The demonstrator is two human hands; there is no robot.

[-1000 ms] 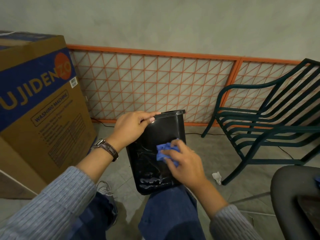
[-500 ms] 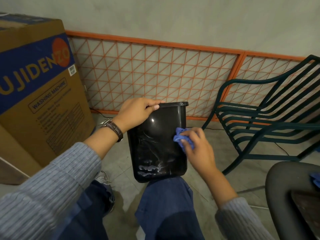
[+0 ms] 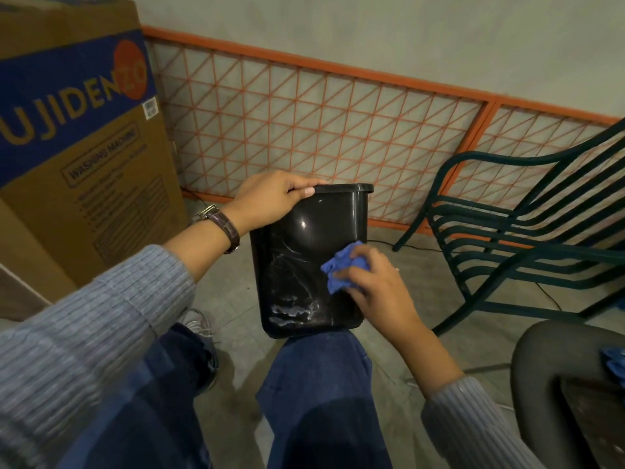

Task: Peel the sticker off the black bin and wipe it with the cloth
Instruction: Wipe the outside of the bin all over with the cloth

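The glossy black bin (image 3: 304, 252) rests with its base on my right knee, tilted away from me. White sticky streaks mark its lower front face. My left hand (image 3: 270, 198) grips the rim at the top left corner. A crumpled blue cloth (image 3: 341, 270) is pressed against the bin's right side by my right hand (image 3: 375, 286), whose fingers are closed over it. No sticker is visible on the bin.
A large cardboard washing-machine box (image 3: 77, 157) stands at the left. An orange wire-grid panel (image 3: 321, 123) leans on the wall behind. A dark green slatted chair (image 3: 527, 238) is at the right, a dark round seat (image 3: 568, 384) at the lower right.
My right hand with the cloth slid from the middle of the bin's face up to its right edge, then down that side. My left hand keeps its hold on the rim.
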